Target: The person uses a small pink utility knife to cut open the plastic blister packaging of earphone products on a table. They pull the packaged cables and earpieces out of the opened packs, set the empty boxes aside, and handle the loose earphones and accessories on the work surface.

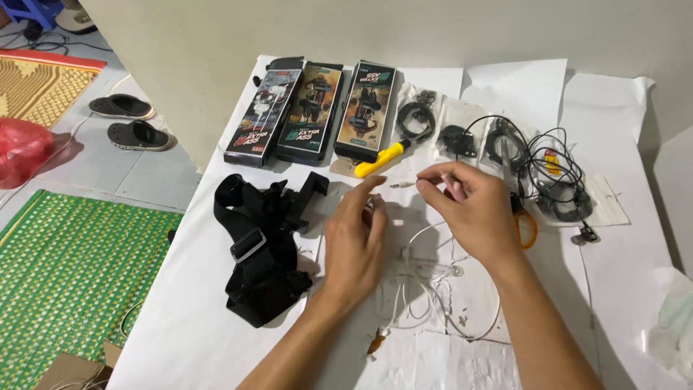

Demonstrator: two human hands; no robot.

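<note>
Right hand (469, 206) is pinching a thin white earphone cable (419, 235) by its plug (401, 185), drawing it taut; left hand (357, 242) is hovering half-open beside it over the white paper-covered table (613, 289).

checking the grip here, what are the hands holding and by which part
The right hand pinches a white earphone cable just behind its plug. The left hand is at the same cable; its grip cannot be told.

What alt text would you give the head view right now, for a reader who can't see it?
Two bare hands work a tangled white earphone cable on a white-covered table: the right hand pinches its plug end, the left hand hovers beside it. Around them lie a black strap harness, three boxes, a yellow-handled tool and black earphones.
</note>
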